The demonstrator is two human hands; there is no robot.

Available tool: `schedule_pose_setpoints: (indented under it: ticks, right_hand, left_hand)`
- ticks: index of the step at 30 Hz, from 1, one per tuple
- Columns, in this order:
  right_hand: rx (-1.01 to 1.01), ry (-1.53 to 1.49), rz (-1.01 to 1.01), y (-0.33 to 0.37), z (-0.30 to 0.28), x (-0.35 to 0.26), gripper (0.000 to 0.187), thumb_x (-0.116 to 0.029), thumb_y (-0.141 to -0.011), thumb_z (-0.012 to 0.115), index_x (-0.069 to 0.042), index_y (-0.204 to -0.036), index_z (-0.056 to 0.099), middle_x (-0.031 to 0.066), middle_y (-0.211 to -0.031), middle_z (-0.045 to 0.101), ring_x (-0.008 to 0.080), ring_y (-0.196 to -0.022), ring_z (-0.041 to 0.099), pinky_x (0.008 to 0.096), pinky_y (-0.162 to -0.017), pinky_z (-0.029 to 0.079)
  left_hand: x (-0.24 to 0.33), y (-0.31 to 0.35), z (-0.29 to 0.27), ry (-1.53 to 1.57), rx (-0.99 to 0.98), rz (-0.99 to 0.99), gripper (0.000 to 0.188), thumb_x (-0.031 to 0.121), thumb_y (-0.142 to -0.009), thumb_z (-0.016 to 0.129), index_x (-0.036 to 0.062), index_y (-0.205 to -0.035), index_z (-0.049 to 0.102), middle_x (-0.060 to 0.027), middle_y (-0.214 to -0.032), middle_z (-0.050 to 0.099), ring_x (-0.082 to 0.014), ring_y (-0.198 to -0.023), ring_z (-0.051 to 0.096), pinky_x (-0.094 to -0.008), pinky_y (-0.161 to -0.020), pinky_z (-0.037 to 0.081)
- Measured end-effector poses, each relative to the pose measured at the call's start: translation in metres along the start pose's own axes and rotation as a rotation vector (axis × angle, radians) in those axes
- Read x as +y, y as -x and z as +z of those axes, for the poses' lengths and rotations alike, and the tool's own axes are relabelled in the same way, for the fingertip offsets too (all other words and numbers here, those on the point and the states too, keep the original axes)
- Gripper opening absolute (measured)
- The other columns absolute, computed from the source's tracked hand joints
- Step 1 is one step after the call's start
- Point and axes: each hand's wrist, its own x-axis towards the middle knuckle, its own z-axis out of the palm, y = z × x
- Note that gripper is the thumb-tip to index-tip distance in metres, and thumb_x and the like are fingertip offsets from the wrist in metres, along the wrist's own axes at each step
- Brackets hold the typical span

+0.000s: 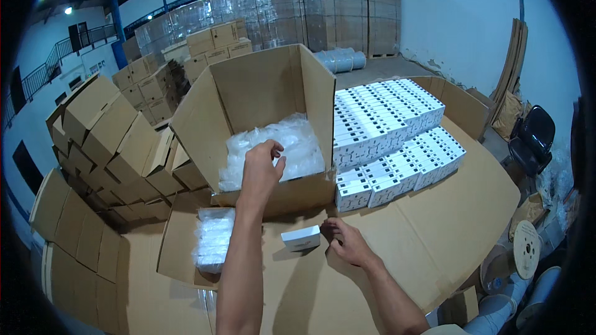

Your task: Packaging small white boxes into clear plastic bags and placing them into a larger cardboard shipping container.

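Note:
My left hand [264, 162] reaches over a large open carton [257, 90], its fingers bent and the thumb apart, with nothing visible in them. Below it in the carton lies a heap of clear plastic-wrapped pieces [292, 142]. A small white box [301, 238] sits on the cardboard-covered surface in front of the carton. Just off that box's right end is my right hand [351, 245], fingers loosely curved and parted from the thumb, nothing seen between them. Left of my left forearm, a smaller open carton [177, 236] holds a stack of plastic-wrapped packs [214, 242].
Rows of white printed boxes [385, 124] are stacked right of the large carton. Brown cartons [112, 136] pile up at the left. Cardboard [428, 229] covers the work surface. Beyond its right edge stand a black chair [532, 136] and a reel [526, 245].

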Motion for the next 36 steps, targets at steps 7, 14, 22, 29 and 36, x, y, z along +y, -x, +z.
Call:
schedule_pose_setpoints:
  ticks: [7,14,22,29,36]
  right_hand:
    - [-0.025,0.058,0.003,-0.001,0.000,-0.005,0.048,0.004,-0.083,0.055,0.000,-0.131,0.054,0.0202,-0.123,0.067,0.0344,-0.116,0.066,0.0411,-0.100,0.053]
    - [-0.023,0.115,0.002,-0.001,-0.005,-0.003,0.047,0.001,-0.084,0.058,-0.001,-0.131,0.055,0.0187,-0.124,0.067,0.0350,-0.113,0.066,0.0418,-0.096,0.055]
    - [-0.031,0.110,0.029,0.001,-0.001,-0.006,0.047,0.002,-0.084,0.056,-0.001,-0.130,0.056,0.0187,-0.126,0.066,0.0343,-0.117,0.065,0.0418,-0.101,0.053]
    - [-0.018,0.133,-0.027,0.003,-0.001,-0.002,0.047,-0.001,-0.082,0.057,-0.001,-0.129,0.056,0.0202,-0.123,0.067,0.0376,-0.115,0.065,0.0440,-0.101,0.052]
    - [0.094,0.187,-0.040,0.016,-0.002,-0.008,0.045,0.007,-0.084,0.054,0.001,-0.129,0.056,0.0183,-0.121,0.069,0.0294,-0.116,0.067,0.0381,-0.100,0.054]
  left_hand:
    - [-0.066,-0.059,0.053,-0.503,-0.371,-0.085,0.014,0.010,-0.082,0.071,-0.0002,-0.090,0.076,-0.0273,-0.095,0.072,-0.0438,-0.090,0.070,-0.0502,-0.084,0.056]
    - [-0.060,-0.088,0.034,-0.345,-0.124,-0.055,0.019,0.012,-0.088,0.067,-0.0011,-0.100,0.073,-0.0267,-0.096,0.072,-0.0456,-0.096,0.069,-0.0519,-0.088,0.056]
    - [-0.055,-0.094,0.025,-0.093,0.110,0.055,0.019,0.008,-0.086,0.068,-0.0024,-0.102,0.070,-0.0221,-0.092,0.072,-0.0344,-0.085,0.071,-0.0420,-0.083,0.055]
    - [-0.018,-0.085,-0.005,0.180,0.351,-0.042,0.017,0.010,-0.092,0.066,-0.0028,-0.103,0.068,-0.0177,-0.097,0.068,-0.0290,-0.087,0.071,-0.0391,-0.080,0.056]
    - [0.068,-0.004,-0.039,0.273,0.451,-0.062,0.013,0.006,-0.093,0.065,-0.0018,-0.104,0.065,-0.0120,-0.095,0.067,-0.0204,-0.084,0.069,-0.0330,-0.077,0.057]
